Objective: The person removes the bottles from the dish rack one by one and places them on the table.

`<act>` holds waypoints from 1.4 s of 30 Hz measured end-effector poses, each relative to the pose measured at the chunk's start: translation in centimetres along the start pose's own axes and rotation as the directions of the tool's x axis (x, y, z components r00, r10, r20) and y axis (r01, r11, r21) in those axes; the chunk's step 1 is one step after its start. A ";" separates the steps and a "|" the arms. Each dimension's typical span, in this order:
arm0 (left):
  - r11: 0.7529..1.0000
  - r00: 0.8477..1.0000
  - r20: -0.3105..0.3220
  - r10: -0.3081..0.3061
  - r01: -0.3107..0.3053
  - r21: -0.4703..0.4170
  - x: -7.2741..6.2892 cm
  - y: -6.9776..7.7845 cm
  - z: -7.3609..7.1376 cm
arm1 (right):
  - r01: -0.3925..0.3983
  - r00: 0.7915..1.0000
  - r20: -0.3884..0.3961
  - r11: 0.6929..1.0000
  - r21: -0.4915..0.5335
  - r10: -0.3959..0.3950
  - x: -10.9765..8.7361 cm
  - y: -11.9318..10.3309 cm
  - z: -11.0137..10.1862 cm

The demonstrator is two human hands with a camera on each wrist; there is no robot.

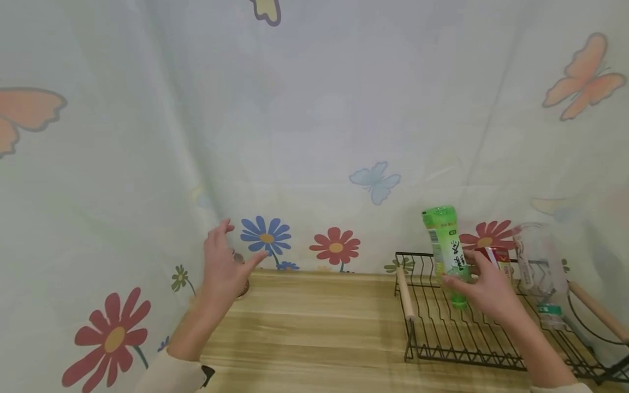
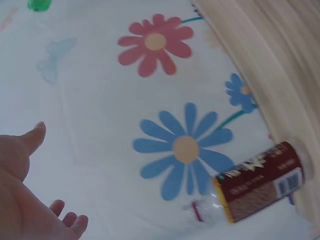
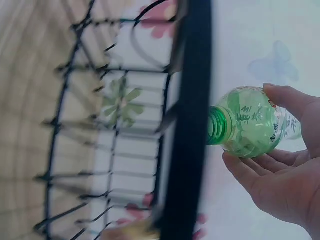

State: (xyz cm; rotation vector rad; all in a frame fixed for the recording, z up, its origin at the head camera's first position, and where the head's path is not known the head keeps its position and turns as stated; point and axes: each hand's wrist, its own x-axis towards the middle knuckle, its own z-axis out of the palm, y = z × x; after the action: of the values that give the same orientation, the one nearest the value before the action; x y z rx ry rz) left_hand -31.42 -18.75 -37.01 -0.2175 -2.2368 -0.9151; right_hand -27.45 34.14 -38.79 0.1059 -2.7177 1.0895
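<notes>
My right hand (image 1: 484,286) grips a green plastic bottle (image 1: 447,245) around its side, thumb on one side and fingers on the other. The bottle is upside down over the black wire rack (image 1: 417,349), slightly tilted. Its bare threaded neck (image 3: 219,125) shows in the right wrist view. My left hand (image 1: 223,267) is raised with fingers and thumb spread apart, holding nothing. Behind it stands a clear bottle with a brown label (image 2: 260,185), mostly hidden by that hand in the head view.
Within the rack, a clear bottle (image 1: 533,262) leans neck down beside a red-labelled container (image 1: 501,256). Wooden handles (image 1: 405,292) rise at both rack ends. A wood-grain table (image 1: 314,327) meets a flower-and-butterfly backdrop (image 1: 314,136) behind and on the left.
</notes>
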 end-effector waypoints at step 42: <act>0.649 0.566 0.432 0.702 -0.758 -0.060 -1.8 14.7 5.3 | 0.567 0.820 0.079 0.787 -0.242 -0.566 -4.0 -10.3 4.7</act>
State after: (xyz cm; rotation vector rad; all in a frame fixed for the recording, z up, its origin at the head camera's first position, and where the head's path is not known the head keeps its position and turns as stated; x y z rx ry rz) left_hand -27.19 -4.14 -32.81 -1.2995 -2.2182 -0.2469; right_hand -22.81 23.39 -36.03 0.8247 -2.5213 0.5527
